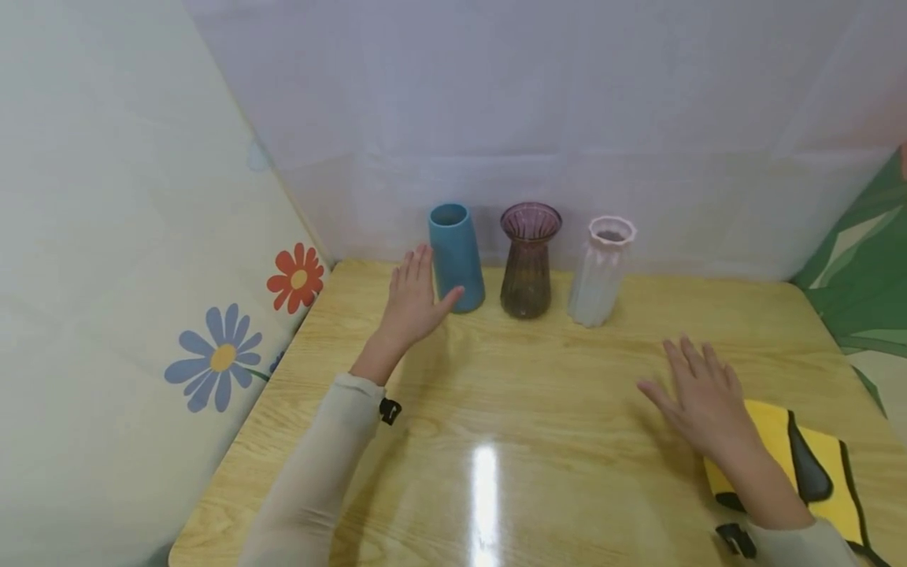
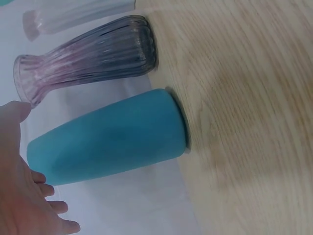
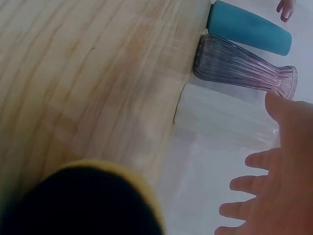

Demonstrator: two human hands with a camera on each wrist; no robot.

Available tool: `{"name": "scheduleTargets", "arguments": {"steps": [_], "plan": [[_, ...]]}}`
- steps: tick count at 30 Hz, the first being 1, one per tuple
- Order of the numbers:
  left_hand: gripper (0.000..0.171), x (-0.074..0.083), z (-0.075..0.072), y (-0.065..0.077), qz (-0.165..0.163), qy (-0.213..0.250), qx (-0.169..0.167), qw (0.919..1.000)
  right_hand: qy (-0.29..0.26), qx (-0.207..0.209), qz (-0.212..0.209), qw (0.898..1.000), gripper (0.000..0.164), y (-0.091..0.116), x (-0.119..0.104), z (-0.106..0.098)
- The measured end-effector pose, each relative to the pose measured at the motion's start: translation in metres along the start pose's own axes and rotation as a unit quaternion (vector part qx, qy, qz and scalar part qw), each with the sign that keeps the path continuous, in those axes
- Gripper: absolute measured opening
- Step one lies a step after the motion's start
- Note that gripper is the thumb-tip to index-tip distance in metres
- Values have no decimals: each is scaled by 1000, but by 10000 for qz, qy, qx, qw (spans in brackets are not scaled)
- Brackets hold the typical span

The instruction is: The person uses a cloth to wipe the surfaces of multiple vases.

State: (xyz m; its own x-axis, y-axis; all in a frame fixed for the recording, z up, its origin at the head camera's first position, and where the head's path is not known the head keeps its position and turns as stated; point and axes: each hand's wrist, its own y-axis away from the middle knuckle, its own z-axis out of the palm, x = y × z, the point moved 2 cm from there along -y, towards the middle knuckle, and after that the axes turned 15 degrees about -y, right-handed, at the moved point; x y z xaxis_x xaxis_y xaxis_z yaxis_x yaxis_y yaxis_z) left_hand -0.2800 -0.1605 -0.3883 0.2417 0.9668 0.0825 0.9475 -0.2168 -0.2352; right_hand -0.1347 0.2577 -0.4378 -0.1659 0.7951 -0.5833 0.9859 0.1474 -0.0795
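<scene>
Three vases stand upright in a row at the back of the wooden table. On the left is a matte blue vase (image 1: 457,264), in the middle a ribbed purple-grey glass vase (image 1: 527,276) with a flared rim, on the right a white-pink vase (image 1: 598,283) with a scalloped rim. My left hand (image 1: 414,303) is beside the blue vase, fingers straight and thumb spread, overlapping its lower edge in the head view. With fingers spread and nothing in it, my right hand (image 1: 705,402) hovers over the table's right side, in front of and right of the white-pink vase.
A yellow and black folded cloth item (image 1: 822,472) lies under my right forearm at the table's right. Behind the vases hangs a pale cloth backdrop (image 1: 460,102). A flower-printed sheet (image 1: 142,236) borders the left edge of the wooden table (image 1: 538,409).
</scene>
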Motion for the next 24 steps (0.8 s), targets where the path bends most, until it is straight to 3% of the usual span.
{"name": "scheduleTargets", "arguments": {"steps": [12, 24], "plan": [[93, -10, 1, -18, -150, 516, 212, 9983, 71, -21, 187, 9998, 84, 17, 13, -5], [93, -25, 9, -39, -429, 1376, 371, 9889, 69, 130, 321, 9994, 82, 37, 28, -4]]}}
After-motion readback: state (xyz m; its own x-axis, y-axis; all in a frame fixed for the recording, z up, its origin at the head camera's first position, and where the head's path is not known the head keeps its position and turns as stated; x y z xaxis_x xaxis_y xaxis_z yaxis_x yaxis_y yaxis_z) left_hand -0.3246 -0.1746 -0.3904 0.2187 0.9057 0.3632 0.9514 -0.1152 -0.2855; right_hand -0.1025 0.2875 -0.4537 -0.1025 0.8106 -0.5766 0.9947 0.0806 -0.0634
